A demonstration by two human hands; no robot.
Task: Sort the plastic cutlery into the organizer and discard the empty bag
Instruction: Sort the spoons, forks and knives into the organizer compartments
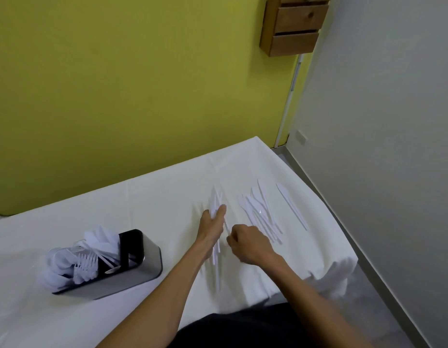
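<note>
The steel organizer, holding white forks, stands at the left of the white table. The right hand is curled, but its grasp is unclear. The left hand grips a bundle of plastic knives. Loose knives lie beyond.

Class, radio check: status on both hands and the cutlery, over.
Left hand grips bundle of knives. Right hand curled beside it, hold unclear. Loose knives on tablecloth; organizer holds forks, spoons. Nothing blocking.

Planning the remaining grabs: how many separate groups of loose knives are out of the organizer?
3: a bundle in the left hand, an overlapping pile beyond the right hand, one single knife farthest right. Overlaps may hide more.
</note>
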